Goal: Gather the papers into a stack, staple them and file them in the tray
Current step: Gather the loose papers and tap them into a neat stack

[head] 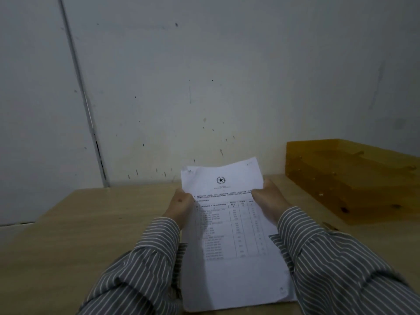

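A stack of white printed papers (229, 223) with a star emblem and a table on the top sheet is held between both hands over the wooden table (91, 223). My left hand (180, 206) grips the stack's left edge. My right hand (269, 200) grips its right edge. The far end of the stack lifts off the table and curls up slightly; the near end rests low by the front edge. An amber translucent filing tray (354, 178) stands at the back right against the wall. No stapler is in view.
A grey-white wall (204, 87) rises right behind the table, with a vertical seam at the left. The table's left edge drops away around the lower left. Striped sleeves cover both forearms.
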